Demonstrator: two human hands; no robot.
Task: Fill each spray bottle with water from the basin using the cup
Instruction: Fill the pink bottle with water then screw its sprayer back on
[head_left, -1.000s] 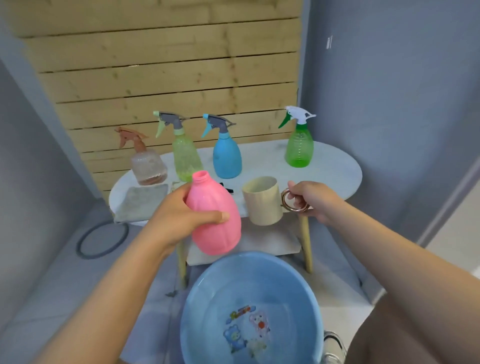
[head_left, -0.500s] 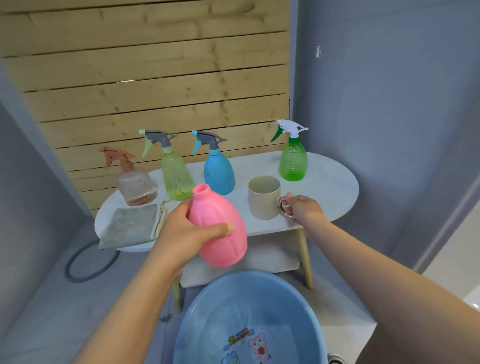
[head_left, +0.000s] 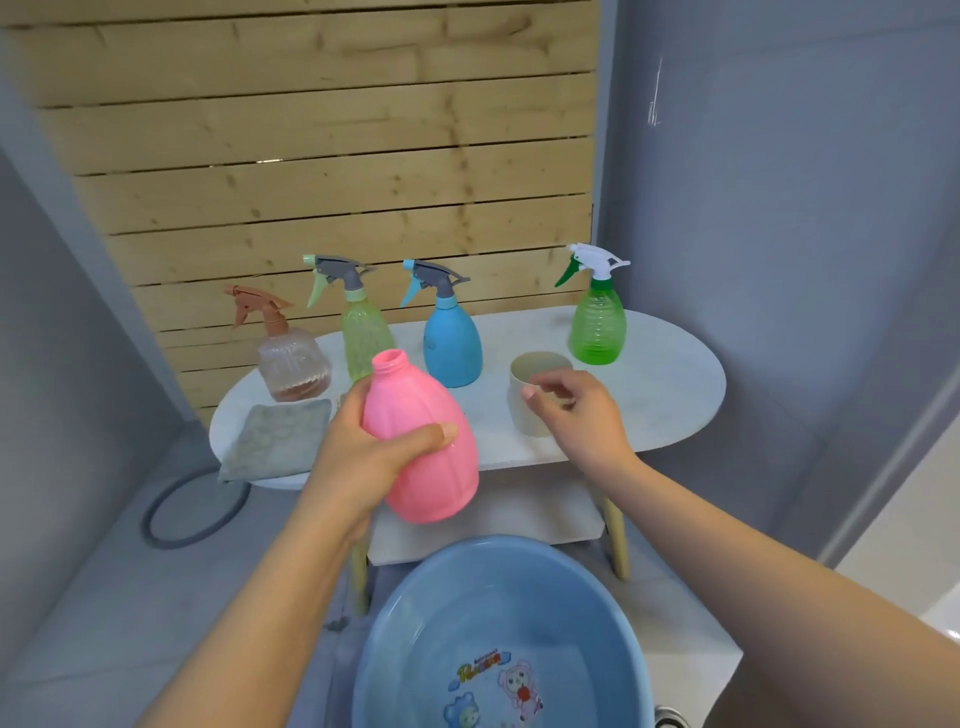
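On the left, the left hand keeps its grip round the capless pink bottle, held tilted in the air above the blue basin of water, much as half a second ago. To the right, the right hand has let go of the cup's handle and now hovers with loosely curled fingers, grasping nothing, in front of the beige cup. The cup stands on the white surface, where the four capped spray bottles have not moved.
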